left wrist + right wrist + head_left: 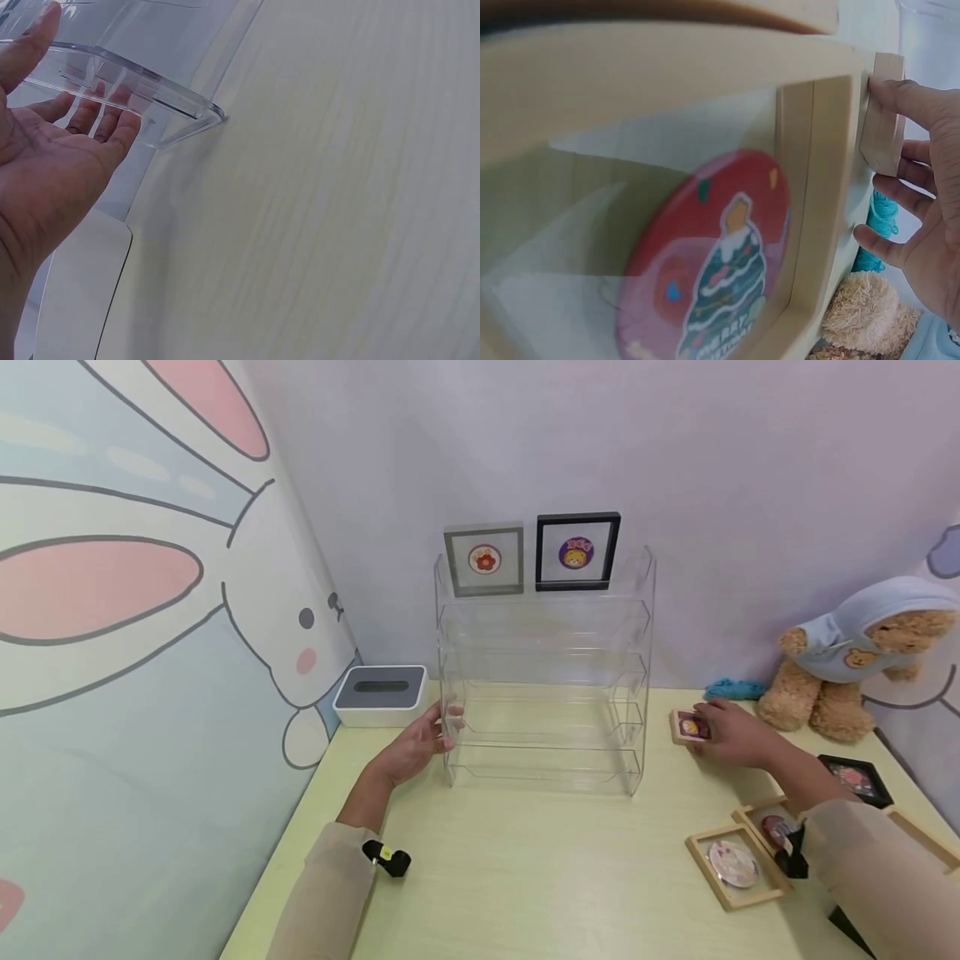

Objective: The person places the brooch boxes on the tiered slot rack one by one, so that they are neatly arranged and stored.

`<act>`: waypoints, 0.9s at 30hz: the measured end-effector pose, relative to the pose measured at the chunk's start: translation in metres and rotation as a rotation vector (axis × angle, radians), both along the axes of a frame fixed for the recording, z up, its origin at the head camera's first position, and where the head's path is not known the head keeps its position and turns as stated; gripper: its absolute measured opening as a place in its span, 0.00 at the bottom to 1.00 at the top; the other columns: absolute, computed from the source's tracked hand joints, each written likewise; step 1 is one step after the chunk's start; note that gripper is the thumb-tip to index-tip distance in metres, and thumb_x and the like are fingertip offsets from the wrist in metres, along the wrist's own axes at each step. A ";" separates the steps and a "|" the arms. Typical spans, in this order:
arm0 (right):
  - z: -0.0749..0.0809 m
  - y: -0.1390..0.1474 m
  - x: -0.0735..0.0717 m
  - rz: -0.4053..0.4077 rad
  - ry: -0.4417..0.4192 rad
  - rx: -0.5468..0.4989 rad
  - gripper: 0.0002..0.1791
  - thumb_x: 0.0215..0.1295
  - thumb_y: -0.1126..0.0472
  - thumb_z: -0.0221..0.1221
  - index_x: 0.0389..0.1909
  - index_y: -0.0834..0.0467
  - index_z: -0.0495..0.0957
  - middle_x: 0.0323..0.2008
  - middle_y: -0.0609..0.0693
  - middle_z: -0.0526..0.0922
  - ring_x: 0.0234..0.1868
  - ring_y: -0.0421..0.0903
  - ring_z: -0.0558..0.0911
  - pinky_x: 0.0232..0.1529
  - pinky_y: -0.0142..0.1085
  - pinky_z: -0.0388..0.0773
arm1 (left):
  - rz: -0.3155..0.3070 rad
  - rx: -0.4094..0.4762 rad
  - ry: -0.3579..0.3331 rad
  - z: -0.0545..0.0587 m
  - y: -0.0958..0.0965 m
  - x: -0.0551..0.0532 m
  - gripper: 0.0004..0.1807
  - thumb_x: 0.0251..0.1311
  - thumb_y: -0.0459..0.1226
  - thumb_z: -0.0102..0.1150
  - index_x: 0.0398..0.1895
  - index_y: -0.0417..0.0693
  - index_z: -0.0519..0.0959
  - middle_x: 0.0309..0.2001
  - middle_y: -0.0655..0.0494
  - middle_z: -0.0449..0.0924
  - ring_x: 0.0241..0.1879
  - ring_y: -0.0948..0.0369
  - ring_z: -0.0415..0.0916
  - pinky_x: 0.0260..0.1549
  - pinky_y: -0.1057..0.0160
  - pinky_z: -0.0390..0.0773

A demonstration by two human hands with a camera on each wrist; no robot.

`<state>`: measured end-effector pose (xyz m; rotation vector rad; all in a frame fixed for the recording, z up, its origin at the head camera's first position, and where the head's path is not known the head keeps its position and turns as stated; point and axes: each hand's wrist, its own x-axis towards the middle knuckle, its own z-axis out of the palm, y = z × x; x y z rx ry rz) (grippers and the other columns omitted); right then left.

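Note:
A clear tiered display rack (551, 747) stands on the table near the wall. My left hand (415, 745) holds its left side, with the thumb toward the front and the fingers around the panel; in the left wrist view the fingers (112, 124) show through the clear plastic. To the right of the rack, my right hand (731, 733) grips a small wooden frame (678, 727) with a purple bear badge in it. The right wrist view shows the thumb on one side of this wooden block-like frame (883, 112) and fingers on the other.
On the top tier stand a grey frame (485, 589) and a black frame (573, 585). A tissue box (380, 714) sits left of the rack. Wooden frames (701, 868) and a black frame (883, 793) lie at right, near a teddy bear (795, 689) and a blue yarn bundle (733, 689).

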<state>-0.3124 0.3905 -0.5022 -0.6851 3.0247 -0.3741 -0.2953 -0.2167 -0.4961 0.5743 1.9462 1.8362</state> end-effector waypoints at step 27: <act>0.064 0.007 0.016 0.035 0.663 -0.115 0.53 0.72 0.22 0.57 0.64 0.72 0.78 0.55 0.72 0.78 0.43 0.69 0.78 0.37 0.62 0.76 | 0.018 -0.012 -0.018 -0.001 -0.001 -0.002 0.45 0.77 0.35 0.62 0.89 0.44 0.50 0.82 0.32 0.55 0.83 0.38 0.53 0.76 0.43 0.60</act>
